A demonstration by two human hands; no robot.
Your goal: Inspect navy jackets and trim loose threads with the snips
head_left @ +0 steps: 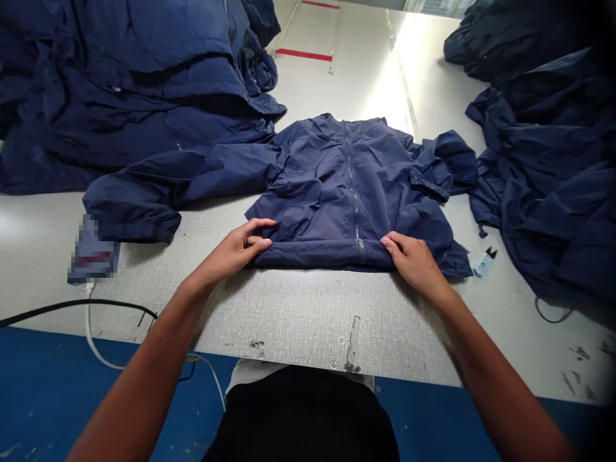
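A navy zip-front jacket [337, 186] lies face up on the grey table [298, 314], its zipper running away from me. One sleeve stretches out to the left and the other is bunched at the right. My left hand [238, 250] pinches the bottom hem at its left corner, fingers closed on the fabric. My right hand [409, 256] grips the same hem just right of the zipper's end.
A heap of navy garments [129, 83] fills the far left, another pile [543, 167] the right side. Small thread snips [484, 260] lie by the jacket's right corner. A blurred-out object [94, 256] and cables [91, 308] sit at the left edge.
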